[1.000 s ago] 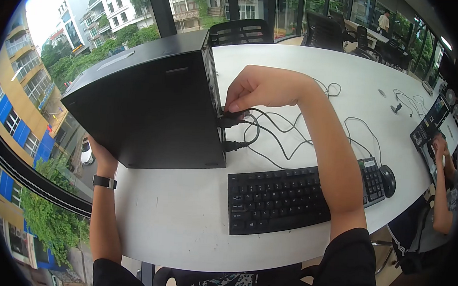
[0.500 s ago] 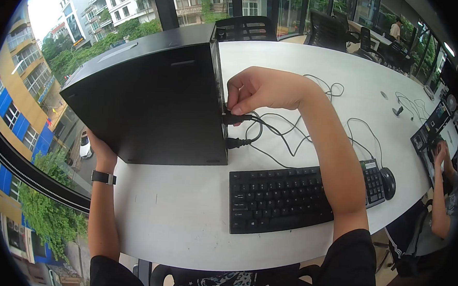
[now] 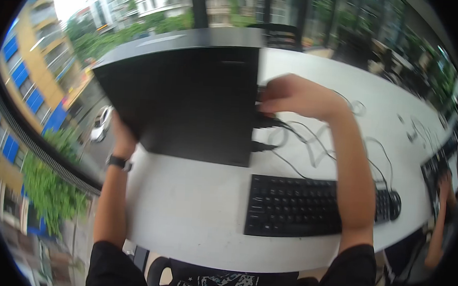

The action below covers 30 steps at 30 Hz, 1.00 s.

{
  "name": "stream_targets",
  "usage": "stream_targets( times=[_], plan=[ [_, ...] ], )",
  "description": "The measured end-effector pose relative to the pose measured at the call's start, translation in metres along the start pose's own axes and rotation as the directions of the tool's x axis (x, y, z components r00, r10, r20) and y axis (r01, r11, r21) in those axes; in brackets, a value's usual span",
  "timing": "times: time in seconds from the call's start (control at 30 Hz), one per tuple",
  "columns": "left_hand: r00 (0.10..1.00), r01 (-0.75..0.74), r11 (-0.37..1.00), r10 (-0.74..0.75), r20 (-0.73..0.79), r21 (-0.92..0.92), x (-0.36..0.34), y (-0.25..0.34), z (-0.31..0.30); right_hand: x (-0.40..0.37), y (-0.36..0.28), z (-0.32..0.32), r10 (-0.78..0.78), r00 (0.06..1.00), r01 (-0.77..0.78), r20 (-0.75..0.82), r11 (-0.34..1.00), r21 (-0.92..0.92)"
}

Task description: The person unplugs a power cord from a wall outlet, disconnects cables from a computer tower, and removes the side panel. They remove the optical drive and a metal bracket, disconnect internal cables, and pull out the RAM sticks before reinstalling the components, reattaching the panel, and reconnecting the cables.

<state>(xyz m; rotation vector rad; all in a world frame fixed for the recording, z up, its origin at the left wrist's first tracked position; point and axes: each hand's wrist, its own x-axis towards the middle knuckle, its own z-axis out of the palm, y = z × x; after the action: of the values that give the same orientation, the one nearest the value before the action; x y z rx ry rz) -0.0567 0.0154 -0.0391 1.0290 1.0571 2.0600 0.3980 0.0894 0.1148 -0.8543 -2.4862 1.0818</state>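
A black desktop computer case (image 3: 194, 105) stands upright on the white table, its broad side facing me. My left hand (image 3: 123, 135) is against the case's lower left edge; its fingers are partly hidden behind it. At the case's right-hand edge is my right hand (image 3: 288, 97), blurred, with thumb and fingers drawn together close to the connectors. What lies between those fingers is hidden. Just below them, a black cable plug (image 3: 269, 123) sits at the case, and a lower black power plug (image 3: 264, 146) is there too.
A black keyboard (image 3: 293, 208) lies under my right forearm, with a black mouse (image 3: 395, 205) at its right end. Thin cables (image 3: 317, 142) loop across the white table (image 3: 184, 208). At far right, another person's hand (image 3: 445, 185) touches a dark device. Windows border the left side.
The view has swung left, so the case and table appear farther right. My right hand sits slightly higher relative to the plugs and is blurred. The left hand stays at the case.
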Motion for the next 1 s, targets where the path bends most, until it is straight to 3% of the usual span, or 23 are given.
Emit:
stream_targets(
  times=[0.07, 0.1, 0.2, 0.27, 0.3, 0.43, 0.5, 0.57, 0.63, 0.7, 0.73, 0.8, 1.0],
  plan=[
    [0.998, 0.042, 0.991, -0.036, -0.051, 0.125, -0.013, 0.010, 0.014, -0.001, -0.002, -0.002, -0.012, 0.999, 0.017, -0.051, 0.995, 0.102],
    [1.000, -0.014, 0.987, 0.016, -0.010, 0.158, -0.004, -0.002, 0.003, 0.000, 0.005, -0.004, -0.091, 0.992, 0.106, -0.090, 0.976, 0.188],
    [0.994, 0.029, 0.999, -0.027, 0.102, -0.014, -0.017, 0.016, 0.027, 0.003, 0.008, -0.012, -0.109, 0.917, 0.173, -0.385, 0.975, 0.136],
    [0.991, 0.025, 0.995, -0.013, 0.132, -0.092, -0.020, 0.024, 0.034, 0.008, 0.019, -0.021, -0.140, 0.811, 0.202, -0.568, 0.978, 0.047],
    [0.989, 0.025, 0.998, -0.017, 0.144, -0.054, -0.019, 0.025, 0.033, 0.007, 0.015, -0.020, -0.101, 0.765, 0.206, -0.636, 0.974, 0.092],
    [0.948, 0.092, 0.994, -0.066, 0.313, -0.067, -0.024, 0.028, 0.026, 0.010, -0.010, -0.004, 0.085, 0.723, 0.392, -0.686, 0.767, 0.508],
    [0.938, 0.179, 0.975, -0.128, 0.321, -0.134, -0.024, 0.022, 0.020, 0.013, -0.020, 0.010, 0.056, 0.843, 0.400, -0.535, 0.600, 0.693],
    [0.918, 0.057, 0.998, -0.054, 0.394, 0.006, -0.021, 0.021, 0.015, 0.019, -0.037, 0.038, 0.072, 0.850, 0.390, -0.522, 0.581, 0.714],
    [0.918, 0.059, 0.998, -0.058, 0.392, 0.011, -0.021, 0.024, 0.016, 0.026, -0.040, 0.052, 0.077, 0.856, 0.381, -0.511, 0.574, 0.725],
    [0.912, -0.028, 0.997, -0.006, 0.411, 0.077, -0.015, 0.022, 0.016, 0.037, -0.039, 0.061, 0.094, 0.798, 0.496, -0.595, 0.456, 0.739],
    [0.912, -0.028, 0.997, -0.004, 0.411, 0.072, -0.014, 0.020, 0.015, 0.039, -0.040, 0.065, 0.093, 0.798, 0.495, -0.595, 0.460, 0.737],
    [0.904, -0.033, 0.998, 0.003, 0.427, 0.062, -0.011, 0.017, 0.015, 0.047, -0.068, 0.085, 0.319, 0.570, 0.578, -0.757, 0.500, 0.645],
    [0.908, -0.069, 0.995, 0.034, 0.418, 0.069, -0.010, 0.016, 0.015, 0.056, -0.053, 0.080, 0.307, 0.586, 0.581, -0.750, 0.486, 0.653]
  ],
)
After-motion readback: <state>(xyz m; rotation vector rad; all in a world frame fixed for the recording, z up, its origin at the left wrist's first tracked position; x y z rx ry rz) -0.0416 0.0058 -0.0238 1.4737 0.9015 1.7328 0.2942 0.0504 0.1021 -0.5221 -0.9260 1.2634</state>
